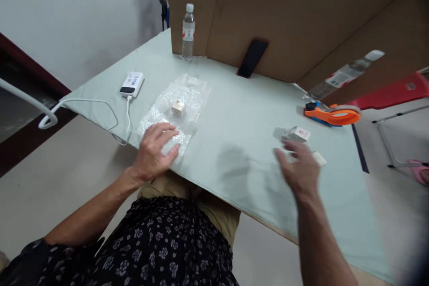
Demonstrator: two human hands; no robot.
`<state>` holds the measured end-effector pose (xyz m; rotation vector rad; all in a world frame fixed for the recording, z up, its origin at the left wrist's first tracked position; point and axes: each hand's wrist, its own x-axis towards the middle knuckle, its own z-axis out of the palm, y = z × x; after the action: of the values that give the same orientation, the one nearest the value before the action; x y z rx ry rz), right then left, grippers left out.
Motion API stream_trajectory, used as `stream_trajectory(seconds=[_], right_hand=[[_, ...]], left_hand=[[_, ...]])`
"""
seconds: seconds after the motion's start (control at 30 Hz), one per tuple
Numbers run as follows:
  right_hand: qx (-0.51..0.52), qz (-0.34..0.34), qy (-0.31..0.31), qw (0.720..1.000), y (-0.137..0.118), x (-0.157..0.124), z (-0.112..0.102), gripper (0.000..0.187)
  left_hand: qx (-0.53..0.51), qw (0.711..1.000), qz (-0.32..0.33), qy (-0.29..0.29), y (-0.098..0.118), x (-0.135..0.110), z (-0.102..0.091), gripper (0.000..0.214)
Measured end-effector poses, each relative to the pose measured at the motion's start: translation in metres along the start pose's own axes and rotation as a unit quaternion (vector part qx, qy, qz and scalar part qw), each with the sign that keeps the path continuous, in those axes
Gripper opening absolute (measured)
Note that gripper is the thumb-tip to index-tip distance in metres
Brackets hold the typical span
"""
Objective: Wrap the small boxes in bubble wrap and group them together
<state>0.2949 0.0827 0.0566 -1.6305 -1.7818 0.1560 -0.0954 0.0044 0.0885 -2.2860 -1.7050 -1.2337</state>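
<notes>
On the left, a sheet of bubble wrap (161, 111) lies spread on the table, with a small tan box (178, 109) sitting on it. My left hand (156, 149) hovers over the near edge of the wrap, fingers apart and holding nothing. On the right, my right hand (300, 165) reaches over the table, somewhat blurred, with thumb and fingers apart. Just beyond its fingertips stands a small white box (298, 134) with a red mark. A pale flat piece (319, 158), like card or paper, lies beside that hand, partly covered by it.
An orange tape dispenser (331, 115) is at the right, near a tilted water bottle (345, 76). Another bottle (188, 33) stands upright at the back left. A black phone (253, 57) leans on the cardboard wall (268, 9). A white power bank (132, 84) trails a cable (128, 118).
</notes>
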Motion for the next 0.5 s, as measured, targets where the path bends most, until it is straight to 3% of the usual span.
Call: stream_trajectory(seconds=[0.1, 0.23, 0.37, 0.5], right_hand=[[0.118, -0.132, -0.133, 0.975, -0.092, -0.006, 0.053, 0.027], [0.16, -0.198, -0.21, 0.944, -0.18, -0.007, 0.126, 0.038], [0.098, -0.216, -0.258, 0.936, -0.218, -0.002, 0.179, 0.062], [0.052, -0.206, -0.294, 0.932, -0.228, -0.001, 0.197, 0.047]], left_hand=[[0.07, 0.995, -0.032, -0.068, -0.036, 0.0, -0.022, 0.03], [0.091, 0.974, 0.02, -0.205, -0.063, -0.029, -0.036, 0.048], [0.13, 0.975, 0.012, -0.178, -0.079, -0.051, -0.027, 0.035], [0.139, 0.983, -0.004, -0.122, -0.085, -0.047, -0.012, 0.019]])
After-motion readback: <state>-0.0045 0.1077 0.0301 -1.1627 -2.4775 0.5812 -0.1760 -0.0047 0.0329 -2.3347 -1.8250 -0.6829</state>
